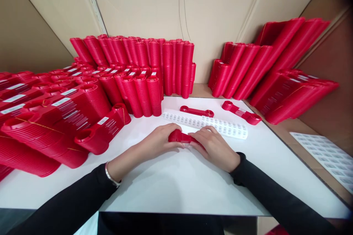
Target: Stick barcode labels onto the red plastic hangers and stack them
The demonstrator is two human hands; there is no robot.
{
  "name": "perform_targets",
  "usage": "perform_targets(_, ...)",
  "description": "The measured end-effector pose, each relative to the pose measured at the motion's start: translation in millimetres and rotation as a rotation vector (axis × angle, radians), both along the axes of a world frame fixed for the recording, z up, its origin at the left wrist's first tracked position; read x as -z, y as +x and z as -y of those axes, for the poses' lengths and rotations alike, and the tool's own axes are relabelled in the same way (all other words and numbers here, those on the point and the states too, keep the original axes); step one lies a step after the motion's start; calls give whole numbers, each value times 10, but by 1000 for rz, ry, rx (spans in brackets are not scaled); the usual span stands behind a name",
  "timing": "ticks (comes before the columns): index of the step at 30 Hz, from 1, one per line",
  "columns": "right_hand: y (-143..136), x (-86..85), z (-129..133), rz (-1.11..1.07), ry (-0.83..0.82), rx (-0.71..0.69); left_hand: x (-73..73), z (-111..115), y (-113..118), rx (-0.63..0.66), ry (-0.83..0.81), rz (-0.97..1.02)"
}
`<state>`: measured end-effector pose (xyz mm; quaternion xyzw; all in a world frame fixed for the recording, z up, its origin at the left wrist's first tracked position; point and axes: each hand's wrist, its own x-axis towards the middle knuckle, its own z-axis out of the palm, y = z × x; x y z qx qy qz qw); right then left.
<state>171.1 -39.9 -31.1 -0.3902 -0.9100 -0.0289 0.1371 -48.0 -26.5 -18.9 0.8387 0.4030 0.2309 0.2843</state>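
Note:
A short stack of red plastic pieces (pixel 180 137) is held between both hands above the white table. My left hand (pixel 160 140) grips its left end, fingers over the back and thumb in front. Round the right end my right hand (pixel 213 146) is closed, covering most of that end. Just behind the hands lies a white sheet of printed labels (pixel 220 126). Beyond the sheet, a single red piece (pixel 196 111) with two ringed ends rests flat. Farther right sits a small red stack with a white label (pixel 241 112).
Tall stacks of red pieces (pixel 140 55) stand along the back and fill the left side of the white table (pixel 154 187). More stacks (pixel 248 69) lean at the back right. Another label sheet (pixel 325 154) lies beyond the right table edge. Cardboard walls (pixel 215 7) surround the table.

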Motion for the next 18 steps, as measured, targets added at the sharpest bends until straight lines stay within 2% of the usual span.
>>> perform_targets(4,-42,-51,32,102,62,30,-3,-2,28,-56,-242,155)
perform_targets(8,-199,-46,118,272,96,72,182,-23,96,-94,-556,392)
perform_targets(12,-198,-95,103,309,10,106,299,-50,123,-88,-733,458)
perform_targets(15,131,-310,-136,155,-141,173,269,-54,109,-79,-817,571)
perform_targets(17,506,-516,-409,59,-253,212,248,-55,101,-93,-808,617)
perform_targets(18,714,-618,-562,48,-287,289,248,-56,100,-101,-790,624)
